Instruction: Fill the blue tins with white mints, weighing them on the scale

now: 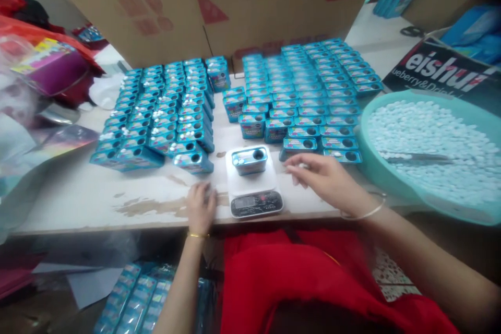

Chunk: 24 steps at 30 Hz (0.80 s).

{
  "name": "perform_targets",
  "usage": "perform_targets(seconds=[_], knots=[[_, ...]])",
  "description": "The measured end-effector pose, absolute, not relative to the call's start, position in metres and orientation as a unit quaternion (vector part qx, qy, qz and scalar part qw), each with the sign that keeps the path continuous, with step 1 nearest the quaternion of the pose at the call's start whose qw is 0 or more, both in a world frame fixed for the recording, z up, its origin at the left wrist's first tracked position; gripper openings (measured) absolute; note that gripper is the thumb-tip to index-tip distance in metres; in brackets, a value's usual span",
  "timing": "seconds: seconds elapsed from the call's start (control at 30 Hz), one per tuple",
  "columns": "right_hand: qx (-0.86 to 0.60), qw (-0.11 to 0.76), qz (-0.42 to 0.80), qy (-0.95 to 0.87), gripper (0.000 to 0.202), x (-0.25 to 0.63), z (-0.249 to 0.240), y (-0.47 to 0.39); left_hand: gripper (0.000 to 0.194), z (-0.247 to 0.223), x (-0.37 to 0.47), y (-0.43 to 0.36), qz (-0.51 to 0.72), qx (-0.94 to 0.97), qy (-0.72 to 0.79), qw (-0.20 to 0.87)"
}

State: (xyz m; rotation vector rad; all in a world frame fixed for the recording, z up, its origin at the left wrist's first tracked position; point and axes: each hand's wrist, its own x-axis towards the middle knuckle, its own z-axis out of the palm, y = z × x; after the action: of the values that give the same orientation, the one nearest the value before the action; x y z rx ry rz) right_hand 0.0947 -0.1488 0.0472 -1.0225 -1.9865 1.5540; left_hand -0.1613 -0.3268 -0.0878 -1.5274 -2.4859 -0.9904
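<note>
A white digital scale (253,188) stands near the table's front edge, and one small blue tin (249,163) rests upright on its pan. That tin has a round dark opening on top, with a few white tablets lying beside the opening. To the right of the scale, my right hand (324,180) is closed in a pinch on a white tablet (303,166), apart from the tin. My left hand (201,210) lies on the table left of the scale, its fingers loosely bent and apart, holding nothing that I can make out.
Rows of blue tins (156,109) with tablets on top stand at left; more tins (297,88) fill the right side. A turquoise basin (368,162) of white tablets sits far right. Behind rises a large cardboard box (235,10). Packed blue boxes (133,302) lie below the table.
</note>
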Motion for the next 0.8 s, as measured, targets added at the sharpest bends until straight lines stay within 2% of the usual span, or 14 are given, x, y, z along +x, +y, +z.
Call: perform_targets(seconds=[0.13,0.27,0.5,0.6,0.7,0.8], knots=[[-0.308,0.223,0.45,-0.808,0.013,0.058,0.064,-0.136,0.02,-0.09,-0.164,-0.328,-0.338,-0.512,-0.789,0.04],[-0.276,0.175,0.36,-0.874,0.013,0.03,0.072,-0.131,0.018,-0.094,-0.167,-0.329,-0.339,-0.524,-0.779,0.062],[-0.258,0.099,0.283,-0.919,0.02,0.013,0.069,-0.132,0.018,-0.096,-0.168,-0.329,-0.345,-0.52,-0.779,0.055],[-0.247,0.125,0.268,-0.923,0.02,0.015,0.073,-0.133,0.017,-0.096,-0.168,-0.331,-0.352,-0.517,-0.778,0.056],[-0.246,0.196,0.241,-0.918,0.017,0.035,0.081,-0.121,0.019,-0.084,-0.161,-0.33,-0.376,-0.516,-0.765,0.085],[-0.328,0.243,0.18,-0.895,0.016,0.081,0.085,-0.09,0.03,-0.052,-0.144,-0.321,-0.386,-0.547,-0.73,0.137]])
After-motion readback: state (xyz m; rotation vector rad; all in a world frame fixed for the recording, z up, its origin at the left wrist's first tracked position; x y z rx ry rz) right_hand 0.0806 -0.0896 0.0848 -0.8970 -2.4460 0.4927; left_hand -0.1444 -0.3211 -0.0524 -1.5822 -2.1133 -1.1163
